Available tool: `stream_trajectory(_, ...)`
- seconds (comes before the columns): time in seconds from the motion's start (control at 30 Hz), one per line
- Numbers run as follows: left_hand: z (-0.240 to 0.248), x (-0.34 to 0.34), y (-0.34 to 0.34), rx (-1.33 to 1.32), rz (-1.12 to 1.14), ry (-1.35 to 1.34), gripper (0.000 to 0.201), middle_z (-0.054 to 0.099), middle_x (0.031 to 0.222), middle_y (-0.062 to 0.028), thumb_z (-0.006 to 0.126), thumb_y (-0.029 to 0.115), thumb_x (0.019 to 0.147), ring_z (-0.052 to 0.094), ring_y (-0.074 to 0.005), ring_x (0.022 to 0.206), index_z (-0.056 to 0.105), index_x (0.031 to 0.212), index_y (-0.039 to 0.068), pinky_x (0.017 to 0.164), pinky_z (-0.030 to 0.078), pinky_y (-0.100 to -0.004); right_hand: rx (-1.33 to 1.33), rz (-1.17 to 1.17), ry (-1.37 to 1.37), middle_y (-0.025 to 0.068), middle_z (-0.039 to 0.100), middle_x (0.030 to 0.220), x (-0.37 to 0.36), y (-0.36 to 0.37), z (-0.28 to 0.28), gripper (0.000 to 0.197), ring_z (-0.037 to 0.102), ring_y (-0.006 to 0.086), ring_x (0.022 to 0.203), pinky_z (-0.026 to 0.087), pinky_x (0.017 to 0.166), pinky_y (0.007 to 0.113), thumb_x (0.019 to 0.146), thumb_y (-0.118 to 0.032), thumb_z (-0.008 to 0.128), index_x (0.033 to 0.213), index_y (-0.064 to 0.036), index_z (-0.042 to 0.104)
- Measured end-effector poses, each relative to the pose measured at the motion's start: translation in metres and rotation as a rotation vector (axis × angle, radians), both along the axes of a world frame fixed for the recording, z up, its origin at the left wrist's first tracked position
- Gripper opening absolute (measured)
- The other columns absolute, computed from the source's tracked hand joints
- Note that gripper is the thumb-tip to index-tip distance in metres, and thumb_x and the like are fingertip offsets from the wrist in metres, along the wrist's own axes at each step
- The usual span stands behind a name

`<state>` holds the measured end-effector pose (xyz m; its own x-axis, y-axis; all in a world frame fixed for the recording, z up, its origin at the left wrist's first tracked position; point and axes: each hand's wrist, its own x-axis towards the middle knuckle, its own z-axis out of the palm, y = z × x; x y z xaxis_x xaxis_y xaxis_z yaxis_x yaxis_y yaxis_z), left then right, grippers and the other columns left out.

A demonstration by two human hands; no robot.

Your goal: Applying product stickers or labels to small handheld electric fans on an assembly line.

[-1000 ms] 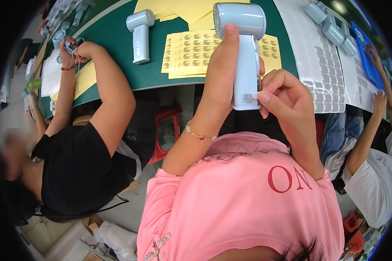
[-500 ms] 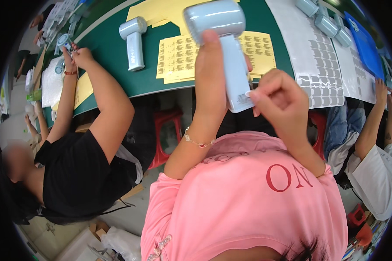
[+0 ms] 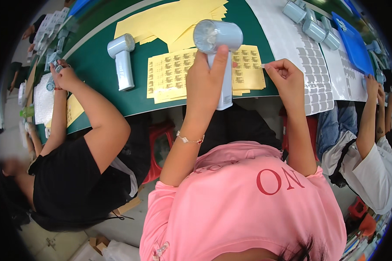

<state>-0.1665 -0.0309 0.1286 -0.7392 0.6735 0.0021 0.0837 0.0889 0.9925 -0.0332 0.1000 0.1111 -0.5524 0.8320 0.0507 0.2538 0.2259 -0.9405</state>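
Observation:
A light blue handheld fan (image 3: 226,35) is gripped by its handle in my left hand (image 3: 204,85), its round head up and its base toward me. My right hand (image 3: 286,79) stands apart to the right of the fan, thumb and forefinger pinched on a small whitish sticker (image 3: 264,66). Beneath and behind both lie yellow label sheets (image 3: 167,74) printed with rows of small dark labels. A second light blue fan (image 3: 123,69) lies to the left of these sheets.
More yellow sheets (image 3: 161,21) spread at the back of the green table (image 3: 91,78). Right of my right hand lies a white sheet with grey stickers (image 3: 315,78). Several fans (image 3: 313,29) and a blue tray (image 3: 355,43) are farther right. Co-workers sit on both sides.
My right hand has moved away from the fan's base, out to the right, with a whitish sticker between its fingers. The fan in my left hand is turned and more upright.

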Motion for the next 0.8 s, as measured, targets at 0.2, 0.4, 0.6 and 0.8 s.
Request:
stream_trajectory(0.2,-0.010,0.000,0.007,-0.131,0.000,0.114,0.059,0.063,0.078,-0.0199,0.044,0.052,0.087,0.061,-0.0349,0.074,0.051,0.106,-0.003,0.067,0.047,-0.0404,0.039,-0.003,-0.106,-0.0020,0.053,0.058,-0.005,0.005,-0.001,0.014,0.043,0.0022,0.052,0.034,0.048,0.018,0.077,-0.011,0.066,0.077,0.0027,0.062)
stream_trajectory(0.4,-0.016,0.000,0.006,-0.169,-0.017,0.163,0.051,0.067,0.081,-0.0140,0.044,0.045,0.091,0.066,-0.0190,0.077,0.052,0.105,-0.004,0.066,0.048,-0.0269,0.059,0.023,-0.209,-0.0004,0.052,0.057,-0.008,0.006,-0.001,0.013,0.042,0.0037,0.051,0.035,0.049,0.019,0.075,-0.011,0.067,0.078,0.0007,0.062)
stream_trajectory(0.6,-0.011,-0.001,0.009,-0.216,-0.024,0.211,0.052,0.066,0.084,-0.0156,0.045,0.044,0.091,0.066,-0.0213,0.076,0.052,0.104,-0.005,0.066,0.048,-0.0283,0.419,0.012,-0.236,0.0053,0.054,0.068,-0.014,0.006,-0.013,0.017,0.045,0.0126,0.052,0.039,0.051,0.026,0.071,-0.009,0.069,0.083,-0.0014,0.060)
stream_trajectory(0.8,-0.019,-0.006,0.008,0.034,0.018,0.111,0.057,0.063,0.072,-0.0180,0.044,0.051,0.088,0.062,-0.0286,0.066,0.051,0.101,-0.004,0.059,0.048,-0.0358,0.479,-0.071,-0.182,0.0059,0.052,0.074,-0.010,-0.020,0.019,0.041,0.045,0.0112,0.051,0.040,0.051,0.023,0.068,-0.009,0.074,0.102,-0.0040,0.051)
